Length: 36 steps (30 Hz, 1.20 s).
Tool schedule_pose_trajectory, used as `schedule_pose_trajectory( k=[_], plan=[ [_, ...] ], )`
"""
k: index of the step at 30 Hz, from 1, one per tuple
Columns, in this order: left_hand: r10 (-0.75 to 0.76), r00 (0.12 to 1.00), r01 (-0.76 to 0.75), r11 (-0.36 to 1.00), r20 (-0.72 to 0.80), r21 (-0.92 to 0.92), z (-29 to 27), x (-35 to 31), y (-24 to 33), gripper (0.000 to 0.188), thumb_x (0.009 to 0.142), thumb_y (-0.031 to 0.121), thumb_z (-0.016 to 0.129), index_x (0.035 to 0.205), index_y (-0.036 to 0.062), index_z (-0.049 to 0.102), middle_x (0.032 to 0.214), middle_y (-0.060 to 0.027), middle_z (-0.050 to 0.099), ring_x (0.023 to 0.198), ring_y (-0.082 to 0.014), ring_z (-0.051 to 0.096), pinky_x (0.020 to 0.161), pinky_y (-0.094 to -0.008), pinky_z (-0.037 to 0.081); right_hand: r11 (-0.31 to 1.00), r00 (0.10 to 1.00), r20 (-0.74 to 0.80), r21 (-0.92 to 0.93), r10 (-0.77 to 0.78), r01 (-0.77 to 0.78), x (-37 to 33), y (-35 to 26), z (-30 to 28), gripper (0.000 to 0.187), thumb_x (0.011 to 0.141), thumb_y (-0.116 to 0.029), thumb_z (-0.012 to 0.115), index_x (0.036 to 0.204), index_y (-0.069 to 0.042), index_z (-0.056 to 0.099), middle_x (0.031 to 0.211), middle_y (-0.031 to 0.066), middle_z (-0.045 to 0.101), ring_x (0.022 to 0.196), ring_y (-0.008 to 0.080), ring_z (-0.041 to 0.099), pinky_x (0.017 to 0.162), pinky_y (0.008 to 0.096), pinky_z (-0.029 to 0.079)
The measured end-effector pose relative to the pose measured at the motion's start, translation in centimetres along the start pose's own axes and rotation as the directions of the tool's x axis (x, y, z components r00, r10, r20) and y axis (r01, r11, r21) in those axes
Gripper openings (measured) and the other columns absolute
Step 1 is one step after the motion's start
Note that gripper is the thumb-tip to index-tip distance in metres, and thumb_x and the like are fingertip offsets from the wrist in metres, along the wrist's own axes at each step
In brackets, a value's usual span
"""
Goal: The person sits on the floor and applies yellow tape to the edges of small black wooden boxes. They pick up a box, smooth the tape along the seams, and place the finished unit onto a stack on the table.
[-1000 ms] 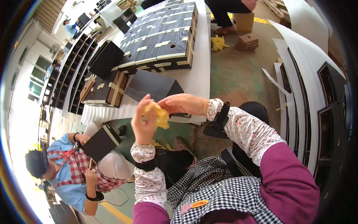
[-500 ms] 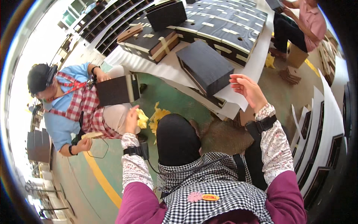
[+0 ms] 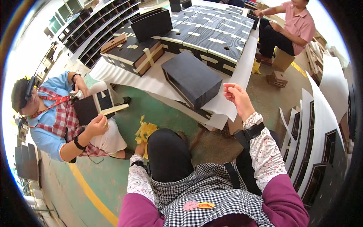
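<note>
My left hand (image 3: 140,149) reaches down to a crumpled heap of yellow tape (image 3: 146,131) on the green floor beside my black-clad knee. Its fingers are partly hidden against the heap, so their grip does not show. My right hand (image 3: 239,100) is raised in the air with fingers loosely bent and nothing visible in them. Nearest to it is a black wooden box (image 3: 193,77), lying on white foam sheet (image 3: 227,102) at the table's near corner.
Taped black boxes (image 3: 211,32) cover the table, with an open-topped black box (image 3: 151,24) and brown boards (image 3: 113,43) on top. At left a co-worker (image 3: 56,121) holds a tape strip over a box. Another person (image 3: 298,26) sits far right. Shelf-like black units (image 3: 317,178) stand right.
My left hand has gone down to the floor heap with the crumpled yellow tape. My right hand's fingers have bent slightly. The left co-worker has brought a tape strip to their box.
</note>
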State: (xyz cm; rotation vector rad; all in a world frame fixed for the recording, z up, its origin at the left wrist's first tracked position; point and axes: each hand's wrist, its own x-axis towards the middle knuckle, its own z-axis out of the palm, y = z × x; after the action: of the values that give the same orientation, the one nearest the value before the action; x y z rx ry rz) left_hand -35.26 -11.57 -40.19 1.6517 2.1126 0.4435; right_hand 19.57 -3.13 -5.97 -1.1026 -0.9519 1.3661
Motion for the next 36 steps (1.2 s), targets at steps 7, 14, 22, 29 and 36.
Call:
schedule_pose_trajectory(
  k=[7,14,22,29,36],
  plan=[
    [0.105,0.994,-0.105,0.994,0.018,0.042,1.7,0.5,-0.3,0.039,0.091,0.034,0.045,0.103,0.0009,0.061,0.092,-0.0225,0.063,0.086,-0.0387,0.059,0.081,-0.0443,0.045,1.0,0.999,-0.044,-0.027,-0.003,0.001,0.2,0.2,-0.1,0.02,0.092,-0.016,0.047,0.103,-0.008,0.062,0.089,-0.0002,0.061,0.078,0.0082,0.057,0.073,0.0231,0.045],
    [-0.026,0.989,0.001,0.985,-0.143,-0.171,-6.1,-0.4,11.7,0.029,0.089,0.025,0.051,0.094,0.0018,0.066,0.076,-0.0169,0.065,0.07,-0.0347,0.061,0.07,-0.0445,0.047,1.0,0.997,-0.067,-0.017,-0.027,0.025,0.6,0.7,-0.5,0.02,0.092,-0.016,0.047,0.103,-0.008,0.061,0.09,0.0007,0.061,0.077,0.0082,0.057,0.073,0.0232,0.045],
    [-0.331,0.887,0.458,0.726,0.322,-0.513,-4.6,4.3,3.0,0.066,0.09,0.056,0.039,0.114,-0.0033,0.057,0.067,-0.0046,0.064,0.065,-0.0217,0.059,0.058,-0.038,0.043,1.0,0.999,-0.033,-0.002,-0.025,0.025,0.7,0.3,0.5,0.019,0.09,-0.014,0.048,0.103,-0.007,0.061,0.09,0.0014,0.06,0.077,0.0083,0.056,0.071,0.0229,0.045],
    [0.071,0.926,-0.044,0.996,0.371,-0.08,-7.3,2.1,9.0,0.05,0.087,0.034,0.054,0.121,-0.0035,0.051,0.11,-0.01,0.063,0.098,-0.0265,0.059,0.084,-0.0371,0.044,0.879,0.884,-0.177,-0.3,-0.432,0.37,2.3,2.2,-1.0,0.028,0.089,-0.018,0.052,0.112,-0.003,0.056,0.103,0.0102,0.058,0.094,0.0175,0.056,0.084,0.0289,0.045],
    [-0.011,1.0,0.006,0.834,-0.005,-0.552,-13.7,5.8,13.3,0.034,0.092,0.02,0.052,0.121,0.001,0.053,0.12,-0.0102,0.056,0.111,-0.019,0.051,0.094,-0.0302,0.04,0.866,0.96,0.043,-0.423,-0.277,0.269,3.4,2.2,0.7,0.063,0.089,-0.051,0.049,0.116,0.006,0.052,0.121,0.0224,0.052,0.111,0.0287,0.051,0.095,0.034,0.04]
  ],
)
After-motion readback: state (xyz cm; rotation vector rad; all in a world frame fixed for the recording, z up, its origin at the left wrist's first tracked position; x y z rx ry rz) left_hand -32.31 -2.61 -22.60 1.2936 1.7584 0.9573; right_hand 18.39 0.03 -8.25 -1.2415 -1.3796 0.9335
